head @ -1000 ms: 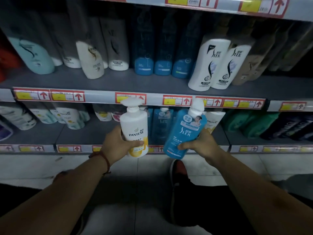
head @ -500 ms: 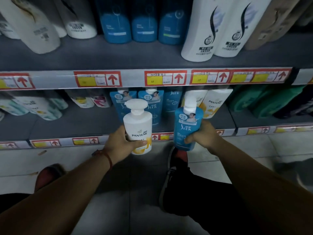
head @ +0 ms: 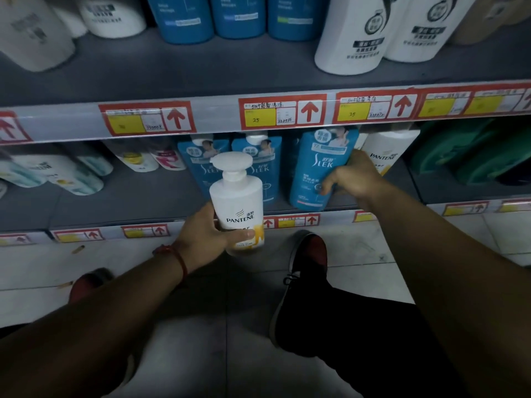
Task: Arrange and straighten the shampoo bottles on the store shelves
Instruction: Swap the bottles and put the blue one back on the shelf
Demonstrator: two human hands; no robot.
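1. Left hand [head: 207, 236] is wrapped round a white Pantene bottle [head: 239, 203] before the lower shelf [head: 143, 198]; right hand [head: 355, 179] grips a blue bottle [head: 314, 173] at that shelf's front.
2. Shelving of the blue bottle is judged under way; squaring beside its blue neighbours [head: 260, 168] is needed next.
3. Long axes are near vertical, caps up, labels outward.

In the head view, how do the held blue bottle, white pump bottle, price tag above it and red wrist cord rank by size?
1. Blue bottle and white pump bottle: about alike; the white one is nearer, so unranked.
2. Price tag.
3. Wrist cord.
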